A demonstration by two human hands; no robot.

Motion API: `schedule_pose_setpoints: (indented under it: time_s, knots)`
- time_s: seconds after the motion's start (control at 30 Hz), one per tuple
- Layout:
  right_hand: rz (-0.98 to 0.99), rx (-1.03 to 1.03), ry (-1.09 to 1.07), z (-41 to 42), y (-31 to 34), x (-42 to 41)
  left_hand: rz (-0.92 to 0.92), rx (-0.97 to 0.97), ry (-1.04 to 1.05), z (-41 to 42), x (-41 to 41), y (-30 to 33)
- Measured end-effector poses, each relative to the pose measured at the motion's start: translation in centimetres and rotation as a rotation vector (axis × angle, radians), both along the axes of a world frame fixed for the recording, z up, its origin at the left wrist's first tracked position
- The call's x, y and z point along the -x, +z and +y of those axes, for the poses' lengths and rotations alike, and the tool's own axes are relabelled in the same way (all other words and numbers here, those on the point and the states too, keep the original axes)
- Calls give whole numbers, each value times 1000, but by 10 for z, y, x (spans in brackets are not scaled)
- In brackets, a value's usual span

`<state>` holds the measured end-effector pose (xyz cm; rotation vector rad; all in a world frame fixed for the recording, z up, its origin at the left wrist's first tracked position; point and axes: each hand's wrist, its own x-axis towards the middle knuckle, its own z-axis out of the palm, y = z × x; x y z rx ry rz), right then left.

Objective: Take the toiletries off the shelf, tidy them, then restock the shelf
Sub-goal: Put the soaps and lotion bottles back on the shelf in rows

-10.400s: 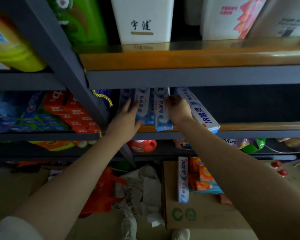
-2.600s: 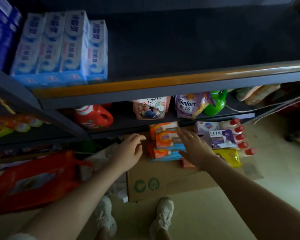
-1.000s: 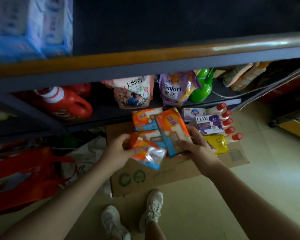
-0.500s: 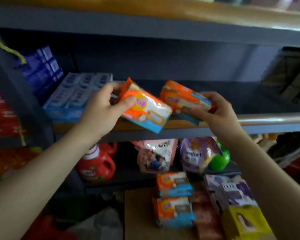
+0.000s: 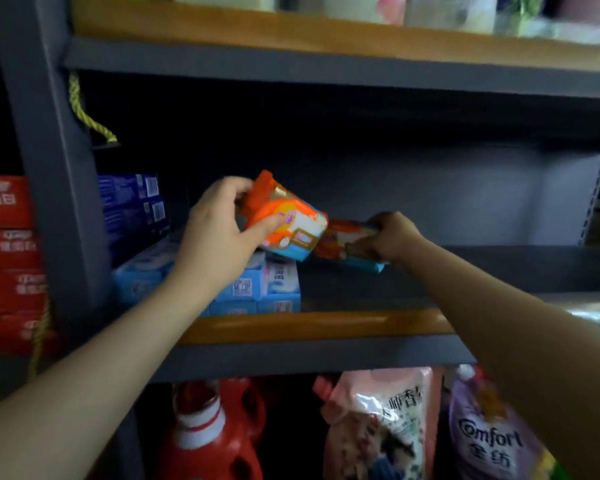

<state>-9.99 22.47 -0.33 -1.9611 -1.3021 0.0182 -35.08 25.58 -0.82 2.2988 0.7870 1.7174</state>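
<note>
Left hand [image 5: 215, 233]: raised over the middle shelf [image 5: 312, 325]. Grip state: fingers and thumb curled round an orange pack [image 5: 284, 221], thumb across its front face. The pack is tilted, its orange end up and to the left, its blue edge down. It is held just above the light-blue boxes [image 5: 257, 289]; whether it touches them cannot be told.

Right hand [image 5: 392, 237]: reaches in over the shelf edge. Grip state: fingers curled round a second pack [image 5: 343, 245] of the same orange and blue pattern, holding it at its right end. This pack lies low and close to level on the dark shelf board, or just above it; contact cannot be confirmed. The two packs sit just beside each other, the left one higher and overlapping the other's left end.

Middle shelf: the light-blue boxes stand in a row at the left front, against the orange front rail. Dark-blue boxes [image 5: 132, 206] are stacked behind them by the grey upright [image 5: 49, 168]. A yellow cord [image 5: 84, 112] hangs on the upright.

Left of the upright: red boxes [image 5: 7, 258] in stacks.

Lower shelf: a red jug [image 5: 208, 441] with a white collar, a pink pouch [image 5: 378, 424] and a purple pouch [image 5: 489, 441] marked Comfort.

Upper shelf: white containers, cropped and blurred.
</note>
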Motion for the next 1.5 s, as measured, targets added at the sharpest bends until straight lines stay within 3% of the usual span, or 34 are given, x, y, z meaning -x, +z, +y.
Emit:
schedule_pose_setpoints:
  time_s: [0.23, 0.37, 0.53, 0.6, 0.67, 0.7, 0.77, 0.9, 1.03, 1.1, 1.17, 1.23, 1.37, 1.5]
  knots:
    - [-223, 262, -28, 44, 12, -10, 37, 12, 5, 5, -15, -9]
    - [-237, 286, -14, 67, 9, -20, 42, 43, 23, 8, -15, -10]
    - [-218, 167, 16, 81, 5, -18, 64, 58, -2, 5, -14, -10]
    - [-68, -15, 228, 67, 19, -7, 60, 68, -12, 4, -14, -9]
    - [239, -90, 590, 40, 32, 9, 55, 78, -11, 4, -14, -9]
    - [287, -70, 730, 26, 34, 16, 57, 79, -11, 4, -14, -9]
    - [161, 34, 842, 6, 31, 28, 72, 72, -19, 4, -14, -8]
    - [-83, 54, 755, -4, 23, 26, 231, 35, -8, -2, -8, -8]
    - [-402, 32, 435, -2, 23, -3, 665, -171, 302, -11, 7, -17]
    - [-569, 96, 296, 6, 17, -17, 776, -193, 378, -12, 14, -23]
    - [-638, 202, 244, 15, 12, -24, 799, -185, 395, -10, 17, -25]
    - [-570, 263, 252, 23, 9, -26, 809, -173, 376, -8, 21, -26]
    - [-504, 225, 214, 40, 9, -23, 800, -217, 364, -6, 27, -23]
    - [-625, 319, 172, 58, 14, -24, 787, -223, 399, -13, 27, -22]
